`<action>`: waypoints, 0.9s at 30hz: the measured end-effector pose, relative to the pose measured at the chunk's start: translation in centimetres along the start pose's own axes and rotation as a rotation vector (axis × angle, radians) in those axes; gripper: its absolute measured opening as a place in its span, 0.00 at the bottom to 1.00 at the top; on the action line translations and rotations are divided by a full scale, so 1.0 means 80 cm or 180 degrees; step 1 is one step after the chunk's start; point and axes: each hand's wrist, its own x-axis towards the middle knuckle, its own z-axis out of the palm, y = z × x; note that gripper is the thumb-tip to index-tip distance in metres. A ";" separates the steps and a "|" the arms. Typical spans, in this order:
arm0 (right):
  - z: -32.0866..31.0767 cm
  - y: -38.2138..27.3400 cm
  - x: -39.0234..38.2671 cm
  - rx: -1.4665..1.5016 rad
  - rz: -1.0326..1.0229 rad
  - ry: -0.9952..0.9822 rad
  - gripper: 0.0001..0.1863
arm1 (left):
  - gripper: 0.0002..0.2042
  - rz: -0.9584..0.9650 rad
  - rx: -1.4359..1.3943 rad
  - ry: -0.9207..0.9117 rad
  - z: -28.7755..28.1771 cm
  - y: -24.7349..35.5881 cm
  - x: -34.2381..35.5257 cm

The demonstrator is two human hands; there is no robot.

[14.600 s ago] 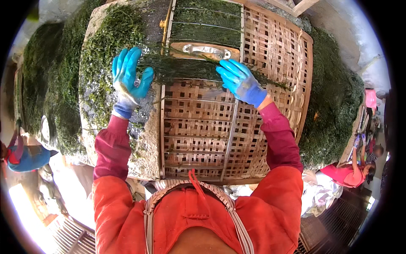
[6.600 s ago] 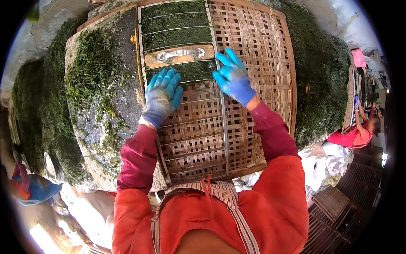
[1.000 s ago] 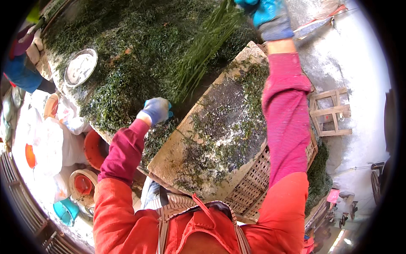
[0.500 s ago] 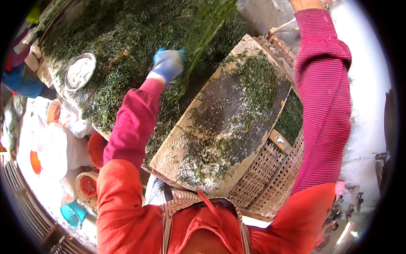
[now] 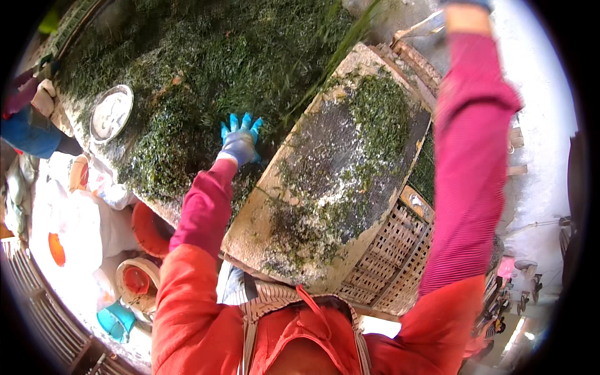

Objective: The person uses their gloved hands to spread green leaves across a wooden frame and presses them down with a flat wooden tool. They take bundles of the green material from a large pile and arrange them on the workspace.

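Observation:
My left hand (image 5: 239, 140), in a white and blue glove with bright blue fingertips, lies with fingers spread on a heap of wet, dark green, seaweed-like strands (image 5: 206, 62). It appears to hold nothing. At the top edge, my right arm stretches far forward; only the blue glove cuff of my right hand (image 5: 467, 4) shows, and its fingers are out of the picture. Long green strands (image 5: 340, 53), smeared by motion, slant down from the upper edge between my arms. In front of me stands a worn board (image 5: 253, 209) strewn with green bits and white grains.
A round bowl of white stuff (image 5: 112, 112) rests on the heap's left side. Beside the board is a woven plastic crate (image 5: 384, 253). At lower left are white bags (image 5: 100, 219), a red basin (image 5: 149, 231) and a teal container (image 5: 116, 320). Another person (image 5: 31, 128) is at far left.
My left hand has come down slightly and spread its fingers, which were curled before. My right arm has reached farther forward; the long green strands have swung to the right.

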 end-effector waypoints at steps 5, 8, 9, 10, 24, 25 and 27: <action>-0.057 0.100 -0.161 0.2034 0.1276 -0.0522 0.17 | 0.18 -0.0774 -0.2349 0.0780 0.014 -0.094 0.061; -0.101 0.144 -0.252 0.1161 0.1958 0.0494 0.18 | 0.15 -0.0079 -0.2916 0.1633 -0.033 -0.136 0.089; -0.097 0.149 -0.286 0.1428 0.2165 0.0602 0.18 | 0.15 0.0078 -0.3317 0.1802 -0.072 -0.124 0.056; -0.112 0.164 -0.314 0.1912 0.2433 0.0601 0.18 | 0.15 0.0290 -0.3724 0.1956 -0.115 -0.109 0.022; 0.092 0.246 -0.316 0.0388 0.1609 -0.0243 0.30 | 0.08 0.2084 0.0518 0.4002 -0.276 -0.083 -0.008; 0.069 0.305 -0.318 -0.0105 0.1717 -0.0337 0.28 | 0.08 0.1924 0.0802 0.3953 -0.281 -0.087 -0.004; 0.076 0.317 -0.301 0.0316 0.2329 -0.0020 0.24 | 0.08 0.1470 0.1428 0.3801 -0.285 -0.108 -0.007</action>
